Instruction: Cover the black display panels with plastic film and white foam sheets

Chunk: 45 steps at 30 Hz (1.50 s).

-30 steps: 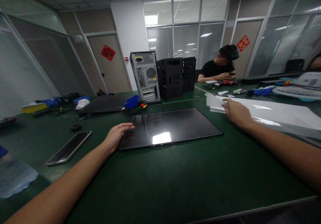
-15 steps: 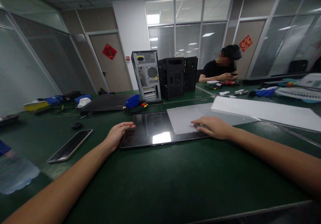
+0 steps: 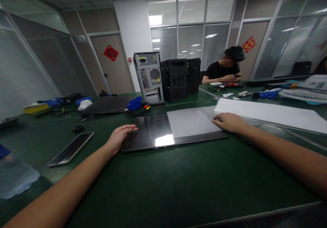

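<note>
A flat black screen panel (image 3: 150,127) lies on the green table, with a bright light reflected in its glossy face. Over its right part is a thin, pale translucent sheet (image 3: 191,122). My left hand (image 3: 119,137) holds the panel's left edge, its fingers reaching over the top and the thumb hidden. Near the panel's right end, my right hand (image 3: 228,122) has its fingers curled together on the sheet. The fingertips are partly hidden, and the sheet runs on to the right behind this hand.
A large white sheet (image 3: 268,115) lies at right. Computer cases (image 3: 149,76) stand behind the panel. To the left are a phone (image 3: 73,148), a mouse (image 3: 78,128) and a water bottle (image 3: 16,177). Across the table a person (image 3: 217,69) sits holding a small dark object.
My right hand has moved right, from the middle of the sheet toward the panel's right end. The sheet has shifted slightly left over the panel. My left hand has stayed in place.
</note>
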Each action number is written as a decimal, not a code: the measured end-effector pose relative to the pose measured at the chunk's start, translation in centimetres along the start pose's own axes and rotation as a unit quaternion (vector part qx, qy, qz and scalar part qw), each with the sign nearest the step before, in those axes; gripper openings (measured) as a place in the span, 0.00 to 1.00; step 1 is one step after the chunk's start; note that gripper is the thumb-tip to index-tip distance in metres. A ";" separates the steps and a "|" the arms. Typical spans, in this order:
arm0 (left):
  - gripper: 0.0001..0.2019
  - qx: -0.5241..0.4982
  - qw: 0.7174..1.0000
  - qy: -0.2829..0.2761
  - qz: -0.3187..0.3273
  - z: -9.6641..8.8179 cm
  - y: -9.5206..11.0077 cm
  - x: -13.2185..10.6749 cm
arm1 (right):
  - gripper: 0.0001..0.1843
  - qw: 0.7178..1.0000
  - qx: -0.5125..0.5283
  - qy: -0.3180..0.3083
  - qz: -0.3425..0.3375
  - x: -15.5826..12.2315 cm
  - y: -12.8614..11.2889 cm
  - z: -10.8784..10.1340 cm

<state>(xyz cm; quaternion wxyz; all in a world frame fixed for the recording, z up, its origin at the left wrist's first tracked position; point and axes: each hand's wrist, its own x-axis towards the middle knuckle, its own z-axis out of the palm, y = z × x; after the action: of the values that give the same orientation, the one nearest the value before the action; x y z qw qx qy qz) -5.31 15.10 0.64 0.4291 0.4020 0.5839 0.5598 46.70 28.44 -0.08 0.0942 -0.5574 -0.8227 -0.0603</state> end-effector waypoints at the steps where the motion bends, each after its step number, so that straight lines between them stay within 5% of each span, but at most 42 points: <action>1: 0.13 0.000 1.000 -0.001 0.002 0.0 0.0 0.0 | 0.33 1.000 0.011 0.006 -0.021 -0.2 -0.8 -0.3; 8: 0.11 0.003 1.000 -0.001 0.004 0.2 0.2 -0.2 | 0.29 0.979 0.113 0.009 -0.168 -1.1 -4.3 -1.8; 14: 0.11 0.002 1.000 -0.001 0.004 0.3 0.2 -0.3 | 0.29 0.993 0.040 0.042 -0.101 -0.3 -2.1 -1.1; 25: 0.12 0.033 0.999 -0.002 0.009 0.2 -0.2 0.1 | 0.27 0.963 0.164 -0.037 -0.210 -1.3 -4.5 -1.8; 32: 0.11 0.049 0.999 -0.003 0.014 0.2 -0.2 0.1 | 0.29 0.989 0.066 0.013 -0.131 -0.7 -3.1 -1.5; 45: 0.14 0.133 0.989 0.001 0.059 -0.3 -0.6 0.6 | 0.27 0.955 0.139 -0.038 -0.260 -1.2 -4.3 -1.1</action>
<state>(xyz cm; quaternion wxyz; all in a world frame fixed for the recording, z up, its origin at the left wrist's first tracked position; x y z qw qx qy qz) -5.76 15.51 0.05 0.3376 0.4887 0.6290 0.5016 43.20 25.51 0.72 0.1208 -0.3079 -0.9422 0.0532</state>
